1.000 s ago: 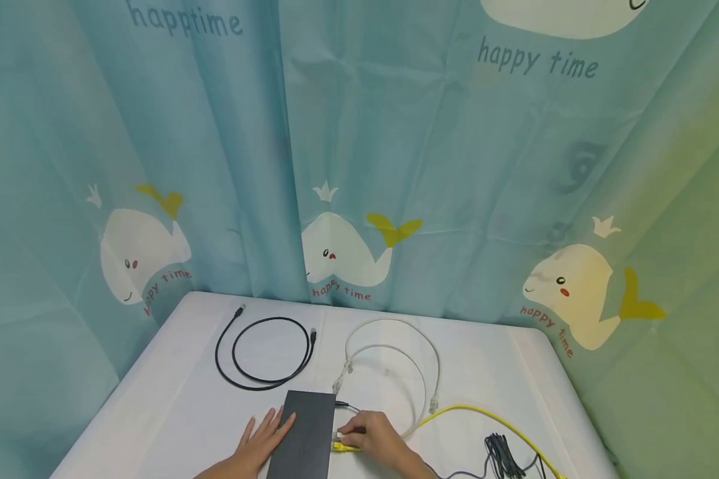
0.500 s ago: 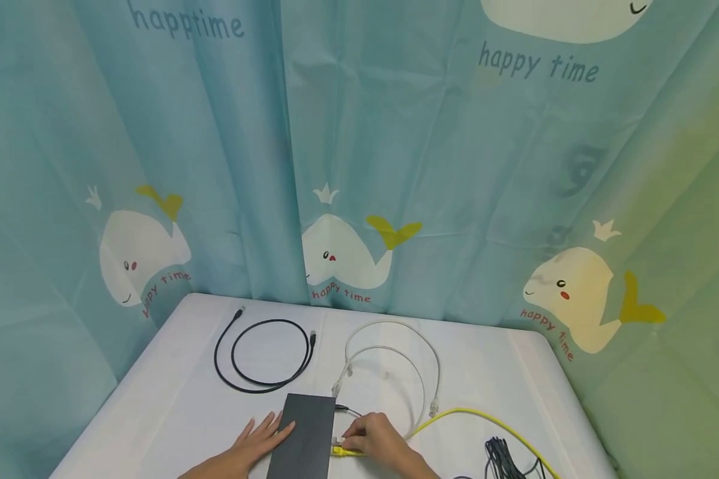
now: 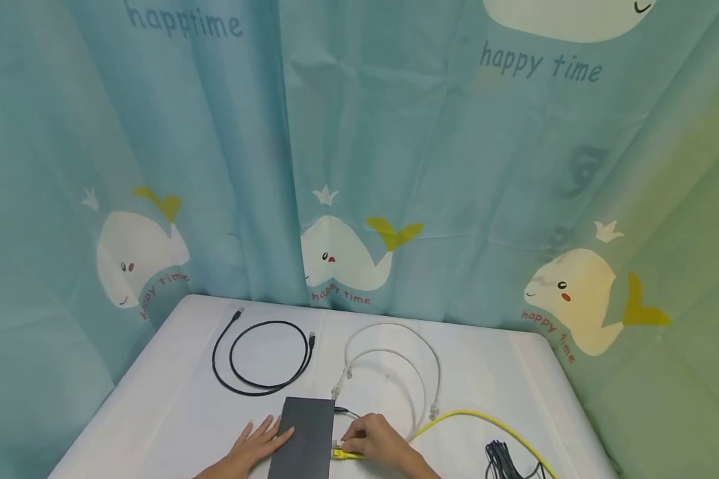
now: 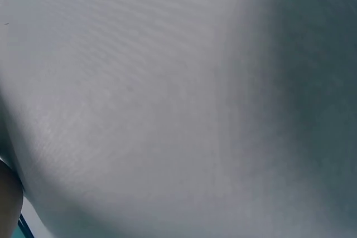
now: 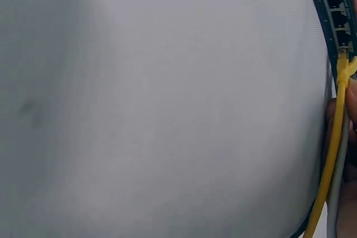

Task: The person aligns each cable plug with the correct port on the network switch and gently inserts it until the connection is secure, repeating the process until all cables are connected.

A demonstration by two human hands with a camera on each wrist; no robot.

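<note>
My left hand (image 3: 250, 449) lies with straight fingers on the left side of a dark network switch (image 3: 302, 436). At its right side, my right hand (image 3: 380, 442) pinches the plug end of a grey Ethernet cable (image 3: 424, 392), close to the ports. Just beside it, a yellow Ethernet cable (image 3: 485, 418) is plugged into the switch. The right wrist view shows the port row (image 5: 336, 18) and the yellow plug (image 5: 343, 71) seated in it, with the grey cable running alongside. My fingers hide most of the grey plug. The left wrist view shows mostly white tabletop.
A black power plug (image 3: 341, 410) sits in the switch's right side near the far end. A black Ethernet cable (image 3: 257, 392) lies looped at the back left. Another grey cable (image 3: 395, 324) curves behind the held one. A bundled black cord (image 3: 500, 459) lies at right.
The head view has tilted slightly, shifting the scene down a little. My left hand has slid slightly toward me along the switch. My right hand keeps its pinch beside the ports.
</note>
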